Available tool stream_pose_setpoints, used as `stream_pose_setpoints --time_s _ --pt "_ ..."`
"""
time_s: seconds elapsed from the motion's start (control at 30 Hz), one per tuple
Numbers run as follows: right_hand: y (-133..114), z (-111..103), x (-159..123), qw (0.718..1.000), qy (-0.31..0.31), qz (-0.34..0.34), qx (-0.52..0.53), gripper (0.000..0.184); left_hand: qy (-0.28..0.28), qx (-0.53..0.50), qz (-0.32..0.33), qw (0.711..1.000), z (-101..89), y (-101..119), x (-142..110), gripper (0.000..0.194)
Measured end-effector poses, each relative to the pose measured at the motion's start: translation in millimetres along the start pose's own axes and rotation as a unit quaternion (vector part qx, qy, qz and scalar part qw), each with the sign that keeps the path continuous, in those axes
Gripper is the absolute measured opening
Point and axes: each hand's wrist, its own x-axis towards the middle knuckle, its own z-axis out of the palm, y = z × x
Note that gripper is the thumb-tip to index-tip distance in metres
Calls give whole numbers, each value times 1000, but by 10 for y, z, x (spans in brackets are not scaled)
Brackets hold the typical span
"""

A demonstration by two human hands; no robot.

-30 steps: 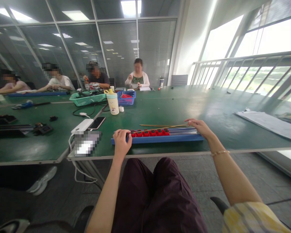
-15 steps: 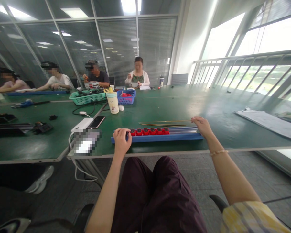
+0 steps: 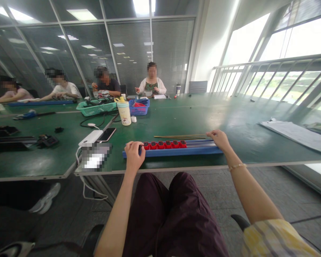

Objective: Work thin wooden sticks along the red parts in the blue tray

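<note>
Left hand (image 3: 133, 155) is curled over the end of the blue rail (image 3: 182, 153), right hand (image 3: 218, 140) lies loosely spread on the other end; one careless bump could scatter the thin brass rods (image 3: 179, 136) or knock the red blocks (image 3: 164, 145) out of line.

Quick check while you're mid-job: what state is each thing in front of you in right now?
Left hand: curled over the left end of the red blocks.
Right hand: fingers spread, resting at the right end of the blue rail.
Red blocks: six showing, in a row on the rail.
Thin rods: lying loose on the table.
Bottle: upright, lid on.
Phone: flat, screen dark.
</note>
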Motion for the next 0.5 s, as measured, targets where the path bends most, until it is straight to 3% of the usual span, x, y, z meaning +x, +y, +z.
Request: stream_pose_setpoints --time_s 0.27,0.5 --pt "-109 29 -22 998 -43 36 -11 58 4 -5 2 1000 -18 6 -10 12" --pt "-146 -15 88 981 -134 133 -45 57 2 -4 0 1000 -29 -8 -22 13"
